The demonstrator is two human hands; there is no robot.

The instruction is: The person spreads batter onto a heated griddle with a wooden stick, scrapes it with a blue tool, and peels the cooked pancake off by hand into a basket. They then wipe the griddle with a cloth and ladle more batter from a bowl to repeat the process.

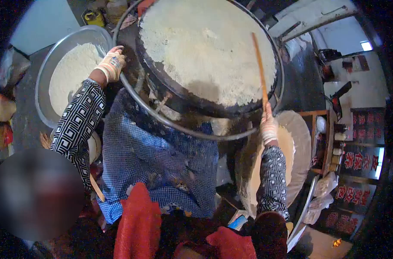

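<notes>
My right hand [269, 127], in a fingerless wrap glove, grips the lower end of a long thin wooden stick [259, 64]. The stick reaches over the right side of a large round griddle [162, 84], which a pale thin layer of batter [205, 52] nearly covers. A metal ring rail [179, 129] runs around the griddle. At its left side my left hand [111, 65], gloved alike, is closed on the rail, its fingertips partly hidden. Just left of that hand stands a wide metal basin [43, 95] with pale batter [69, 82].
A round stack of flat pancakes [287, 144] lies on a pale sheet [302, 134] at the right. Blue checked cloth [162, 159] hangs before the griddle. A wooden shelf with jars [339, 136] stands far right. A yellow container [94, 18] is behind the basin.
</notes>
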